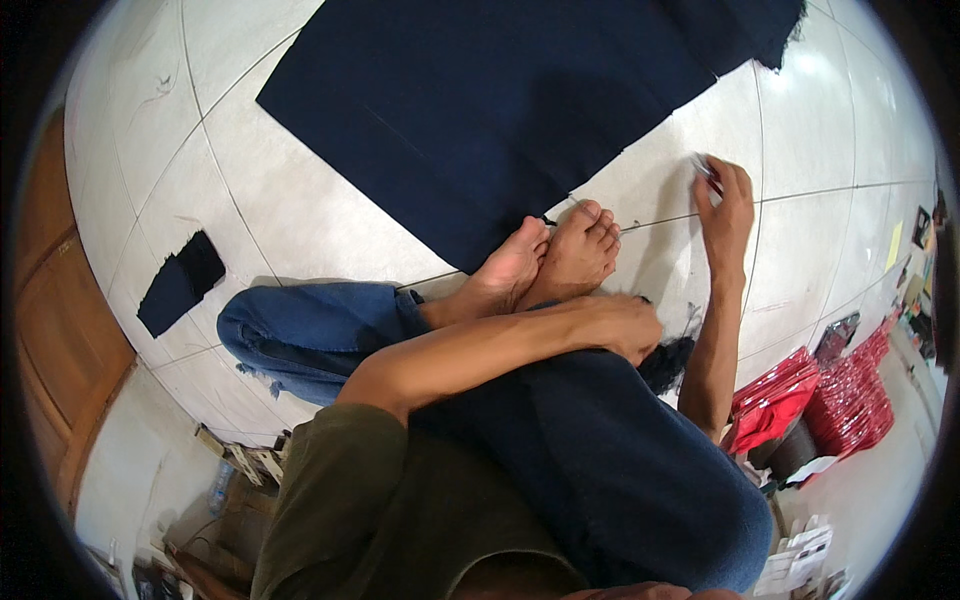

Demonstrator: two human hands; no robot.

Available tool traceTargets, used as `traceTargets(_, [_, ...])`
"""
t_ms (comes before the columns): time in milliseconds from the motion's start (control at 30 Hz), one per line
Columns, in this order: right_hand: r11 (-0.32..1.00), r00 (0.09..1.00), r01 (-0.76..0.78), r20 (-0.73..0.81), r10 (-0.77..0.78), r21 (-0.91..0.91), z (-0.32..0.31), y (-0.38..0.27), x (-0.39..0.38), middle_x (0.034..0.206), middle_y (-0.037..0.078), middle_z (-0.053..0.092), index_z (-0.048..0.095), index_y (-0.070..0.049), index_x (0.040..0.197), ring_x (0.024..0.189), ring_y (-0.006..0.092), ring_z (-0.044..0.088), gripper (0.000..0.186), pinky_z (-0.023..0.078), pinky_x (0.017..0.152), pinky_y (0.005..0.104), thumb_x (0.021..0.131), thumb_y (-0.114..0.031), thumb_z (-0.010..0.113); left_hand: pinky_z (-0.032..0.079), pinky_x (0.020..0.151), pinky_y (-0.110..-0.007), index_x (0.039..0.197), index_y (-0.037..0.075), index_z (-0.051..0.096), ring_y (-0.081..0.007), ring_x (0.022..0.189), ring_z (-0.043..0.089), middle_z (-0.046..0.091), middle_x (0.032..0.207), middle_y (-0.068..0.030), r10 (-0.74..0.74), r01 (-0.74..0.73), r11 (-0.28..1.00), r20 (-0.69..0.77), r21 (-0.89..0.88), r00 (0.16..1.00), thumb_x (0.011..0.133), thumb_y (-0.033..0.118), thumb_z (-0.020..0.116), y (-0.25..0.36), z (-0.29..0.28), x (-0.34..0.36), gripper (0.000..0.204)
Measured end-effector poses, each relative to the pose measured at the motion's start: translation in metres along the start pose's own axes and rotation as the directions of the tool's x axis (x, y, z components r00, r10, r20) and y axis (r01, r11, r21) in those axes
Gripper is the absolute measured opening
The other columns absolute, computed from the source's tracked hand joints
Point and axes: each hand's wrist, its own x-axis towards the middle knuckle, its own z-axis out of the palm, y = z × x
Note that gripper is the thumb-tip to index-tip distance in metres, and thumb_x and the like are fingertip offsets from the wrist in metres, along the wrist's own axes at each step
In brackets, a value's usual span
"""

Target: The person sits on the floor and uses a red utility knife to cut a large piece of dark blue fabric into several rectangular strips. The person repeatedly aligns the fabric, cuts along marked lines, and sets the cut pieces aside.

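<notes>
My right hand [728, 205] is over the tiles at the right, its fingers closed on a small tool with a shiny metal end and a dark red part [706, 173]; it looks like thread snips. My left arm crosses over my raised knee. The left hand [630, 328] hangs curled beside it, and its fingertips are largely hidden. Just below that hand lies a bunch of dark frayed scraps [668, 364]. A large navy cloth [470, 110] is spread on the floor ahead, its near corner by my bare feet [580, 250].
A small navy cloth piece [182, 283] lies on the white tiled floor [340, 215] at the left. Beyond it is a brown wooden door [65, 350]. Red shiny packages [845, 400] and assorted clutter are at the right. A plastic bottle [220, 487] stands at lower left.
</notes>
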Motion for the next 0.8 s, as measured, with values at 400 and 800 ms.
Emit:
traceTargets(400, [0.997, 0.978, -0.08, -0.194, 0.074, -0.023, 0.005, -0.034, -0.012, 0.125, 0.014, 0.067, 0.069, -0.006, 0.117, 0.115, 0.0306, 0.066, 0.024, 0.051, 0.097, 0.0415, 0.093, -0.011, 0.072, 0.057, 0.067, -0.044, 0.089, 0.006, 0.075, -0.0276, 0.086, 0.071, 0.073, 0.079, -0.0062, 0.154, -0.182, 0.879, 0.099, 0.441, 0.983, 0.085, 0.027, 0.071, 0.018, -0.036, -0.006, 0.022])
traceTargets(800, [0.863, 0.894, -0.257, -0.231, 0.383, 0.434, -0.006, -0.039, -0.005, 0.109, 0.012, 0.074, 0.072, -0.002, 0.115, 0.091, 0.0186, 0.071, 0.02, 0.055, 0.079, 0.0287, 0.1, -0.014, 0.065, 0.06, 0.054, -0.028, 0.129, 0.023, 0.065, -0.0162, 0.085, 0.07, 0.064, 0.117, -0.0011, 0.586, -0.012, 0.656, -0.499, 0.755, 0.639, 0.089, 0.018, 0.067, -0.058, -0.132, -0.027, 0.04])
